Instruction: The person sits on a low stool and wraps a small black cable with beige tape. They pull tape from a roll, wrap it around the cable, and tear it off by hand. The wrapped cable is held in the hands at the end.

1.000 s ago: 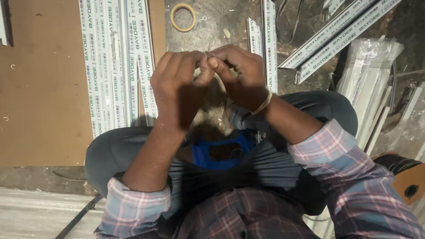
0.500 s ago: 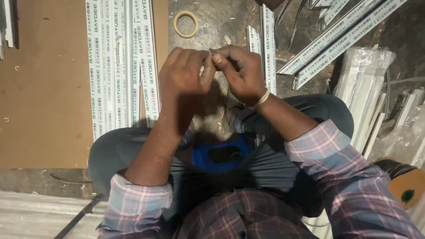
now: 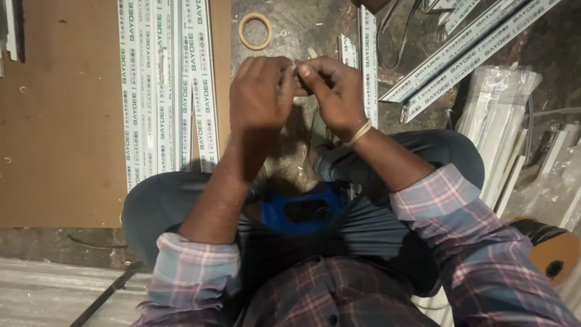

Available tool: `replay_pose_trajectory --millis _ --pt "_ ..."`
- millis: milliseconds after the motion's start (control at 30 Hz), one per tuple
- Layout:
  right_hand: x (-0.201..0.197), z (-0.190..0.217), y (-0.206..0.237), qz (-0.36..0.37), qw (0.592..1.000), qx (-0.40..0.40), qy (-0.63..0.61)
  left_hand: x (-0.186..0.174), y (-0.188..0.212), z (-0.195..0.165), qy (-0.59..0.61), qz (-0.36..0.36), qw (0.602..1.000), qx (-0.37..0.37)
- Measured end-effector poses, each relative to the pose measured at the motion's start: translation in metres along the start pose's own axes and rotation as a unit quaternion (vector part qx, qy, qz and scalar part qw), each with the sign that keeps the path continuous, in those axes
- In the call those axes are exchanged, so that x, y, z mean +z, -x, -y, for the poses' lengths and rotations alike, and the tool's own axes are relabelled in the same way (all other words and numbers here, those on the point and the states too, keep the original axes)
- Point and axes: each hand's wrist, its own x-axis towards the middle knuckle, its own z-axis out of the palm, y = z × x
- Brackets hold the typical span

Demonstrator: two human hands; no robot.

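Fingertips of your left hand (image 3: 261,92) and right hand (image 3: 334,92) are pressed together at the far middle of the scene, pinching one small pale piece (image 3: 296,71) between them; it is too small and covered to tell its kind. Neither hand is nearer, as the piece sits right at the junction, touching both. Its long axis and heading cannot be told, though thin wires (image 3: 315,124) hang from the right hand toward you.

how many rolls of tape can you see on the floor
1. A single tan tape roll lies flat on the grey floor, just above the left hand and right of the white printed strips. Others may be hidden in the clutter at right.
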Motion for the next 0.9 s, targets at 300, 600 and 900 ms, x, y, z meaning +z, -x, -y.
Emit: replay_pose_trajectory --millis 300,600,900 --pt "-0.004 0.01 0.005 0.016 0.995 -0.078 0.067 -0.004 0.0 -0.009 -0.026 0.009 1.0 0.0" --pt "-0.006 0.018 0.005 -0.005 0.97 -0.168 0.177 -0.002 -0.006 -0.014 -0.01 -0.016 0.999 0.028" --pt "-0.011 0.021 0.005 -0.01 0.997 -0.079 -0.018 -0.001 -0.002 -0.008 0.051 -0.012 0.999 -0.006"
